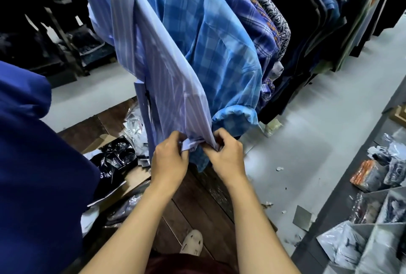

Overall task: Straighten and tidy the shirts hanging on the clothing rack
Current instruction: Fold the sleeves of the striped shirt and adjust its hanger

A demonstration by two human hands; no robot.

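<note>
My left grip point(169, 159) and my right grip point(226, 155) meet at the bottom edge of the pale lilac-blue striped cotton shirt point(171, 89), which hangs from the rack straight ahead of me at the near end of the row. Both are curled tight: the left's fingers and thumb pinch a small folded bit of the hem point(190, 143), and the right clutches the gathered cloth just beside it, knuckles up, so the fabric is drawn down into a taut point between them. Touching the striped shirt on its right hangs a bright blue checked shirt point(219, 54), its rolled cuff point(235, 117) just above my right grip. Beyond it the row runs on with a purple plaid shirt point(248, 10) and dark garments point(329, 21). A deep blue cloth point(33, 141) fills the left side of my view. Below my arms lie dark wooden floorboards point(197, 207), a shiny black plastic bag point(118, 152) on flattened cardboard, and my beige slipper point(192, 242). At the right, on the grey floor point(307, 141), stands a grey partitioned bin point(373, 210) of wrapped goods.
</note>
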